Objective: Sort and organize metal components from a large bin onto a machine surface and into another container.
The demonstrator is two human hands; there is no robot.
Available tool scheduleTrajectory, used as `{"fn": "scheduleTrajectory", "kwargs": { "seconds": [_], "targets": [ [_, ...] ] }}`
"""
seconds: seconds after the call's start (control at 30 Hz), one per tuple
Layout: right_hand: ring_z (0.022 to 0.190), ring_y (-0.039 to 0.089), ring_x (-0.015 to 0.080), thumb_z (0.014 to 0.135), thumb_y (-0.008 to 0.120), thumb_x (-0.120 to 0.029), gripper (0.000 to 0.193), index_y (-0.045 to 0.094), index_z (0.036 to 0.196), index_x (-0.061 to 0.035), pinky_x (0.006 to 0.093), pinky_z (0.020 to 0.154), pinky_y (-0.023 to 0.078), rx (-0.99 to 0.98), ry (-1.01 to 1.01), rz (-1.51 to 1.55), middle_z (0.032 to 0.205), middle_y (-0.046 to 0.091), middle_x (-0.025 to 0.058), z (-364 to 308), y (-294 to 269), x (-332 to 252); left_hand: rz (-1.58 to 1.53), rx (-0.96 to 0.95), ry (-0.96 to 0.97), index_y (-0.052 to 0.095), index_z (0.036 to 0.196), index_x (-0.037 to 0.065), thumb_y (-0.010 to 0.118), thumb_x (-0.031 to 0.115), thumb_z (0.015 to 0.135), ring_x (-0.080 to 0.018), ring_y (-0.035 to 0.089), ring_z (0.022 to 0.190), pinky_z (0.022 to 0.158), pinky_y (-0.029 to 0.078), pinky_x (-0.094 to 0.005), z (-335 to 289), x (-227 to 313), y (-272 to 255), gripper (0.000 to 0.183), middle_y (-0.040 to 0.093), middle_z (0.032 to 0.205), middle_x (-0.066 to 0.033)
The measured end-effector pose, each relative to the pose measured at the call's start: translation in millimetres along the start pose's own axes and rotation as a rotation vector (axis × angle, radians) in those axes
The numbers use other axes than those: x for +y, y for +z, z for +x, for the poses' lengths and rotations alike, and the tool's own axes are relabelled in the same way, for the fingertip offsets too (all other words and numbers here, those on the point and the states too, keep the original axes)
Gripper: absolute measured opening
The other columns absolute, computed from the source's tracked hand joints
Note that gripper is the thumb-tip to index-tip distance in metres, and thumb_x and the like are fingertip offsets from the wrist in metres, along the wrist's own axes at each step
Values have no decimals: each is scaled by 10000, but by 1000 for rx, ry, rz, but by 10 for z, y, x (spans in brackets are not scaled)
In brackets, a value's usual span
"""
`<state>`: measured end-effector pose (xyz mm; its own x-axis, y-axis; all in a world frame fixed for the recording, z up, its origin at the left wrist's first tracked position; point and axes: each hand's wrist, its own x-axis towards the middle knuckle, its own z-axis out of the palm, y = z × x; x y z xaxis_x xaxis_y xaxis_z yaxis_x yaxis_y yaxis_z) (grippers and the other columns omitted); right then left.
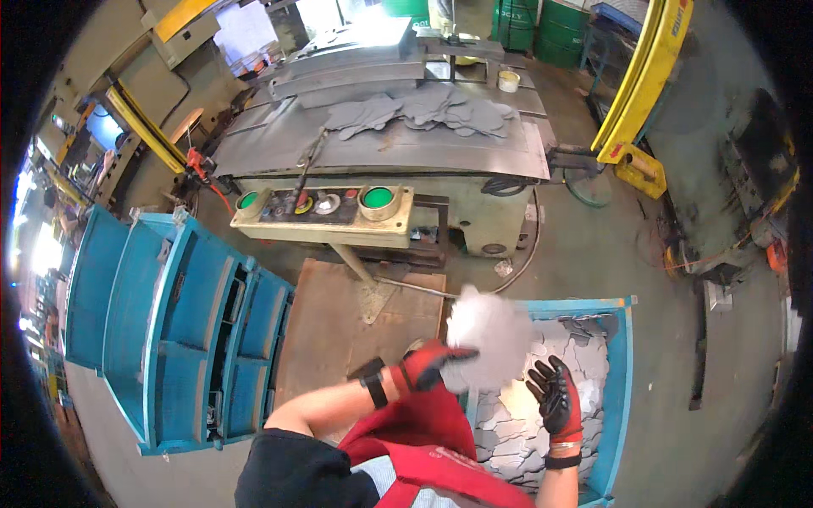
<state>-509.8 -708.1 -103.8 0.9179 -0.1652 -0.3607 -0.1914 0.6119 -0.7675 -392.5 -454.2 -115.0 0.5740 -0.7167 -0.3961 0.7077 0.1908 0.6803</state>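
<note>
My left hand [428, 366], in a red and black glove, grips the near left edge of a flat grey piece with a wavy outline [491, 334], probably sheet metal. The piece is smeared by motion and hangs over the far left part of a blue bin [625, 364]. Inside the bin lie many similar flat grey pieces [508, 432]. My right hand [556, 402], gloved alike, is raised over the bin's right half with its fingers apart and nothing in it. The underside of my left hand's grip is hidden.
Ahead stands a control stand [326, 216] with two green buttons. Behind it, a metal press table [279, 152] carries more wavy grey sheets [423, 110]. Blue metal bins [195, 330] stand at left. Yellow guard posts [639, 85] flank the table; a cable [533, 245] crosses the floor.
</note>
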Motion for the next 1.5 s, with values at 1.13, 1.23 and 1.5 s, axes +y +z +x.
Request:
{"fn": "scheduleTrajectory", "kwargs": {
  "seconds": [1.13, 1.23, 1.5],
  "targets": [
    [727, 571, 178, 785, 549, -239, 232, 632, 864, -37, 308, 674, 444, 423, 298, -468, 803, 629, 111, -106, -836, 1543, 477, 134, 116, 525, 1057, 16, 480, 279, 896, -205, 613, 826, 744, 508, -339, 1340, 2441, -469, 311, 607, 941, -96],
    [750, 594, 225, 769, 560, -310, 348, 613, 919, 0, 335, 717, 458, 397, 278, -626, 830, 636, 137, -157, -1169, 1717, 602, 9, -140, 548, 1046, 7, 464, 283, 909, -190, 622, 789, 708, 510, -328, 1421, 1640, -413, 319, 625, 879, -94],
    [811, 610, 307, 765, 574, -327, 356, 597, 983, -46, 381, 722, 470, 477, 436, -839, 850, 634, 167, -443, -1696, 2058, 1252, 262, -472, 483, 1128, -34, 632, 372, 776, -119, 529, 629, 552, 426, -251, 2122, -642, -1538, 557, 578, 804, -67]
  ]
}}
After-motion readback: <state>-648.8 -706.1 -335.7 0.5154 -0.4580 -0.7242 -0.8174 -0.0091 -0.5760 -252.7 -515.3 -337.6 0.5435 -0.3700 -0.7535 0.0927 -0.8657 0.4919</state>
